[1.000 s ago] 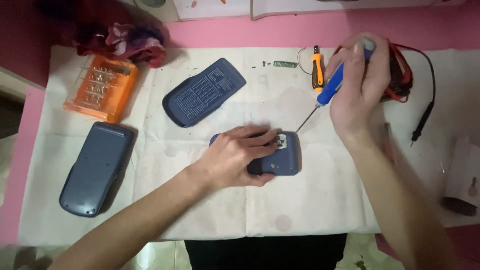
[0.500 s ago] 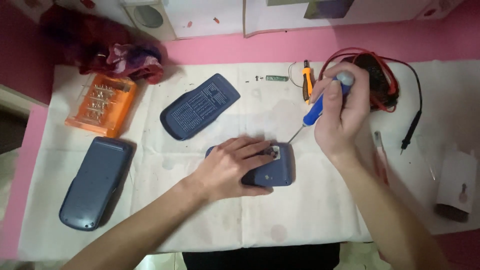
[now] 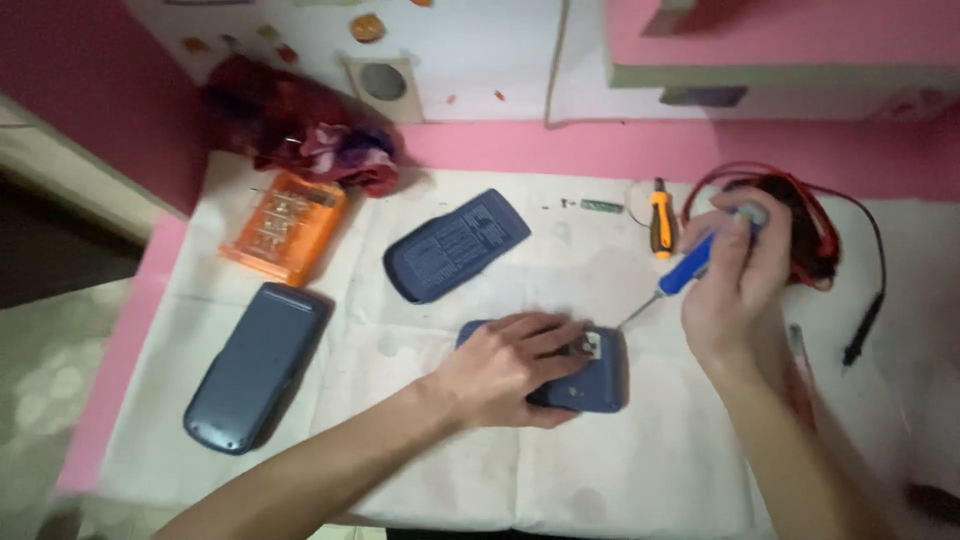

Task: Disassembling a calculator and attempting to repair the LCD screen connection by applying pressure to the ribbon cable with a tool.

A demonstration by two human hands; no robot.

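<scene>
My left hand [image 3: 510,365] lies flat on a dark blue device body [image 3: 590,385] on the white paper sheet [image 3: 640,470], pinning it down. A small metal part shows at the device's upper right. My right hand [image 3: 735,285] grips a blue-handled screwdriver [image 3: 690,272], whose thin shaft slants down-left with its tip just above that metal part. Whether the tip touches it I cannot tell.
A dark blue back cover [image 3: 455,245] lies upper middle, another blue cover [image 3: 255,365] at left. An orange bit case [image 3: 285,228] and a dark red cloth [image 3: 300,135] sit upper left. An orange screwdriver [image 3: 660,218] and red and black test leads [image 3: 820,225] lie at right.
The camera has tilted so the whole scene sits lower in view. My right hand with the screwdriver has come slightly closer to the device. My left hand stays on the device.
</scene>
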